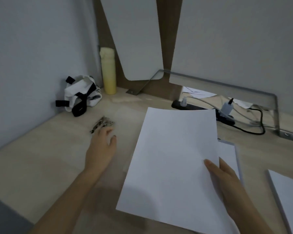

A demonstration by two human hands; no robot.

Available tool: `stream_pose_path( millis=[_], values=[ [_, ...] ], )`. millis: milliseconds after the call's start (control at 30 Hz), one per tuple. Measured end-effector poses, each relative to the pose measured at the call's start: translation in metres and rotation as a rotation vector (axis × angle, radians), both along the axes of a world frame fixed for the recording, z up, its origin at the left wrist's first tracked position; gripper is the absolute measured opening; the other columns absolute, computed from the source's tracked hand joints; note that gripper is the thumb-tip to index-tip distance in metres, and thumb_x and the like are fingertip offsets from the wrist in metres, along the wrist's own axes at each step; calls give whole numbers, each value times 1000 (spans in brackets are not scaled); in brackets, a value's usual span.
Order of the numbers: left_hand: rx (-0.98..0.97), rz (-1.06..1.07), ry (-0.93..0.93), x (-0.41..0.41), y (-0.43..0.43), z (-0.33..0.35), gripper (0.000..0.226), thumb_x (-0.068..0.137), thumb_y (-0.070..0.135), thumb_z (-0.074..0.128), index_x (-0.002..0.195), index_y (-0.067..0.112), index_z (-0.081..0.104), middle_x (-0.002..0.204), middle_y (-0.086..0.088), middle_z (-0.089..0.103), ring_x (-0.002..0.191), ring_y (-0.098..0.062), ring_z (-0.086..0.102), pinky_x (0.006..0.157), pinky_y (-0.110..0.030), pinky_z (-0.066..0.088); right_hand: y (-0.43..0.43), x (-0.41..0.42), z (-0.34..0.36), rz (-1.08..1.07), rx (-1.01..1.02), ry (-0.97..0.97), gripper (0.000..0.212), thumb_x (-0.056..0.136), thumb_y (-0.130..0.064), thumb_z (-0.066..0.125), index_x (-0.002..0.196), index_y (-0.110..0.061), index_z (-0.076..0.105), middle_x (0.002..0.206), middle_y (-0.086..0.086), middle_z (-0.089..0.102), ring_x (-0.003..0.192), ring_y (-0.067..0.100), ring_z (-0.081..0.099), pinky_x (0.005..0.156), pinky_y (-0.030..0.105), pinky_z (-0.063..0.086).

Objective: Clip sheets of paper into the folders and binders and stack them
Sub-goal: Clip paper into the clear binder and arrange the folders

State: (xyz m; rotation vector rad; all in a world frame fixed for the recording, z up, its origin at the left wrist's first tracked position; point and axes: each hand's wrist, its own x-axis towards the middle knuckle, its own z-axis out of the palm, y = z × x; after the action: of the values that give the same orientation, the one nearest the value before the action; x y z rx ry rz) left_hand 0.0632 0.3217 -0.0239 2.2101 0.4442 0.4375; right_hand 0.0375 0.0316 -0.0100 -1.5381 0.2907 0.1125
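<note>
A white sheet of paper is held tilted over the wooden desk by my right hand, thumb on top near its right edge and fingers beneath. Under it at the right lies a white stack or folder, partly covered. Another white stack shows at the right edge. My left hand stretches out to the left with its fingertips at a small heap of metal clips; its fingers are loosely spread, and whether they hold a clip is hidden.
A yellow bottle and a white bag with black straps stand in the back left corner. A black power strip with plugs and cables lies at the back under a metal bracket. Grey partition walls close the left and back.
</note>
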Motion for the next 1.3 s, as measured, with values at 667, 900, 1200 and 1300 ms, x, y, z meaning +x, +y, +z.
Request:
stream_pose_path(
  millis=[667, 900, 1200, 1300],
  values=[
    [-407, -220, 424, -26, 98, -19, 22, 84, 30, 65, 71, 16, 54, 62, 10, 54, 63, -7, 50, 57, -16, 36, 73, 45, -16, 113, -75, 131, 14, 91, -16, 52, 101, -18, 63, 92, 8, 70, 78, 27, 65, 63, 33, 50],
    [-729, -202, 448, -17, 96, -22, 37, 91, 44, 48, 100, 16, 70, 94, -7, 77, 90, -19, 71, 82, -34, 55, 72, 44, -25, 175, -87, 123, 21, 90, -17, 52, 108, -16, 64, 99, 9, 73, 89, 30, 68, 71, 38, 53],
    [-1002, -235, 273, -23, 89, -25, 26, 95, 9, 44, 91, 5, 70, 96, -11, 76, 92, -18, 72, 75, -24, 59, 70, 43, -30, 226, -60, 94, 16, 90, -16, 52, 98, -20, 65, 81, -2, 77, 69, 15, 73, 60, 29, 54],
    [-957, -236, 249, -27, 87, -28, 26, 95, 11, 45, 96, 4, 69, 100, -12, 75, 93, -16, 71, 75, -20, 58, 69, 43, -31, 227, -72, 92, 16, 90, -17, 52, 99, -19, 65, 81, -1, 77, 68, 15, 73, 60, 29, 53]
  ],
)
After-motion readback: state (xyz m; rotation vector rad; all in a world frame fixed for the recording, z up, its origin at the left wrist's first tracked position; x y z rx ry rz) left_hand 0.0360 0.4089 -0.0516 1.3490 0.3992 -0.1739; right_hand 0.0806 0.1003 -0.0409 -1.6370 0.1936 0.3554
